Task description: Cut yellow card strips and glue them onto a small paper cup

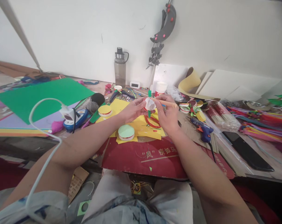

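Note:
My left hand [136,109] grips a small round white paper piece [150,104] with a red edge, its fingers closed on the rim. Green strips [149,93] stick out above and below that piece. Closed around a pale wooden stick [165,103], my right hand [167,115] also has its thumb against the white piece. Whether the stick is joined to it, I cannot tell. Under my hands lie yellow paper sheets [141,132] and a loop of red cord [152,123]. Nearer me sits a light green round disc [126,132], and a yellow-topped disc [105,110] lies left.
A red board [143,158] covers the table's front edge. To the right are a blue glue gun [205,132], a black phone [247,151] and pipe cleaners [259,115]. A bottle [120,70] and paper cup [161,88] stand behind. A white cable [47,155] crosses at left.

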Demonstrator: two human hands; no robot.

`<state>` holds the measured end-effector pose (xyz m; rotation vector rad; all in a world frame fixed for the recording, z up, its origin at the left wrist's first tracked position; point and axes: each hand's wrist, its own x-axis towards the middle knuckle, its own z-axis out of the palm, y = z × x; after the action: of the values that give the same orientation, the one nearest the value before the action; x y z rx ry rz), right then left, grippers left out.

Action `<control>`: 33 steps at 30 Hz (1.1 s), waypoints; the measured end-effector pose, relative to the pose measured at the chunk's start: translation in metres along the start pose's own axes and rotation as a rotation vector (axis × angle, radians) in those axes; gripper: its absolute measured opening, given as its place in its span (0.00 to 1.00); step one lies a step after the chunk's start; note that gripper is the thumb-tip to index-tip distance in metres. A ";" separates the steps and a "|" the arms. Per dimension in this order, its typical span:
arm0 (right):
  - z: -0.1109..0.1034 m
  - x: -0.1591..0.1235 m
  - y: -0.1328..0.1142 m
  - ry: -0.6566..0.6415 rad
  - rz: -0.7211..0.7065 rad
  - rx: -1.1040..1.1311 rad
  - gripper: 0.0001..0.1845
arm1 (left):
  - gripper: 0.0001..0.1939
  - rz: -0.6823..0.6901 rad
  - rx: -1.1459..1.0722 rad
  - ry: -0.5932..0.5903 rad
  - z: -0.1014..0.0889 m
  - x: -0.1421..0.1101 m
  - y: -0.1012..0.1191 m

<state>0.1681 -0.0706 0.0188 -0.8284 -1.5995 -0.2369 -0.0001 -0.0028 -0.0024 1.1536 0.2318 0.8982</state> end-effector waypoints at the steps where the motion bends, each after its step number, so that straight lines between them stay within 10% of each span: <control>1: 0.000 0.000 0.000 0.005 -0.010 -0.001 0.11 | 0.28 0.000 -0.001 -0.001 0.000 0.000 0.000; 33: -0.003 0.000 0.005 -0.048 0.024 -0.152 0.16 | 0.30 0.061 0.046 0.047 0.001 -0.001 0.005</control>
<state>0.1737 -0.0687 0.0179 -0.9758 -1.6303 -0.3264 -0.0024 -0.0036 0.0026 1.1880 0.2579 0.9794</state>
